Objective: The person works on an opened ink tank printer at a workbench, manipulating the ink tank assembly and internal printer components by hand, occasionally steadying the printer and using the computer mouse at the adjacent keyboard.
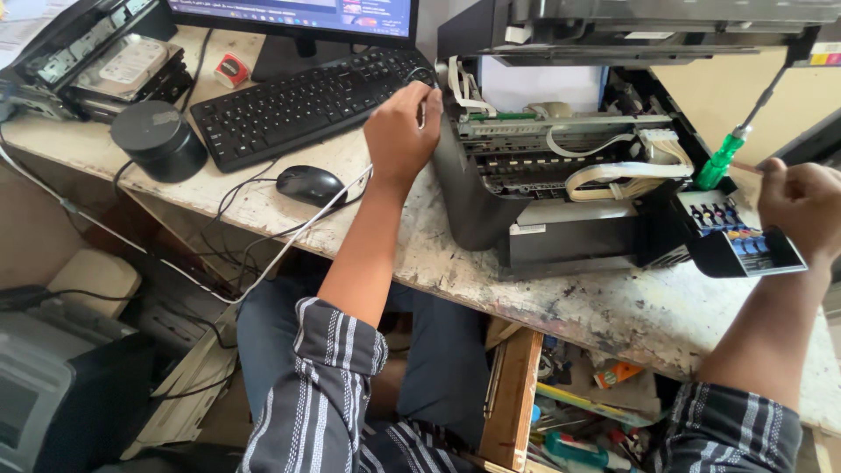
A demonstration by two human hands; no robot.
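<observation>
Centrally on the worn desk (613,311) sits an opened printer (561,184), its lid raised so the white ribbon cables (613,171) and inner rails show. At its left rear corner the left hand (401,131) is curled with the fingers bent against the casing; whether it pinches anything small there cannot be told. Off at the printer's right side the right hand (802,210) is closed into a fist, and a thin stick-like piece juts from it toward the green-handled screwdriver (720,162), which stands tilted with its shaft running up to the lid; whether the fist grips that tool or something else is unclear. Just below the screwdriver is the ink tank block (740,241) with coloured caps, hanging at the printer's right front. Left of the printer lie a black keyboard (298,109), a mouse (309,184) and a round black cap (158,136). Under the desk an open drawer (512,394) holds mixed tools.
</observation>
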